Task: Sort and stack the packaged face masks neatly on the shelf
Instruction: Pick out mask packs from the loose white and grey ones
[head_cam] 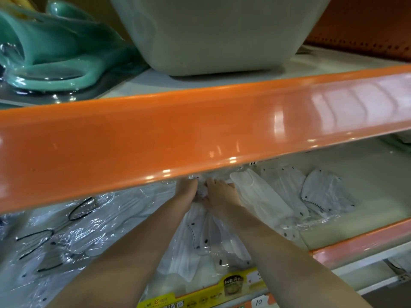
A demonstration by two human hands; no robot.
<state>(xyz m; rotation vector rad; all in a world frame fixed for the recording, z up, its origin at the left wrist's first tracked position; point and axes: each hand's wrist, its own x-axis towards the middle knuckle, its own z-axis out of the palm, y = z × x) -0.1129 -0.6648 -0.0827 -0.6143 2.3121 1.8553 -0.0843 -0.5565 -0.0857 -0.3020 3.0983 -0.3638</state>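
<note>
Under the orange shelf edge [200,127], the left hand [186,188] and right hand [219,193] close together on the top of a clear mask packet [200,238], which hangs toward the lower shelf's front. More packaged masks [320,192] lie right of it.

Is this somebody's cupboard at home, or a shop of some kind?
Most likely a shop: glossy orange-edged metal shelving, a yellow printed label strip with a handwritten price tag, and many clear-wrapped white face masks.

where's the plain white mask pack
In the head view it lies on the lower shelf, just right of the right hand, left of the dotted masks.
</note>
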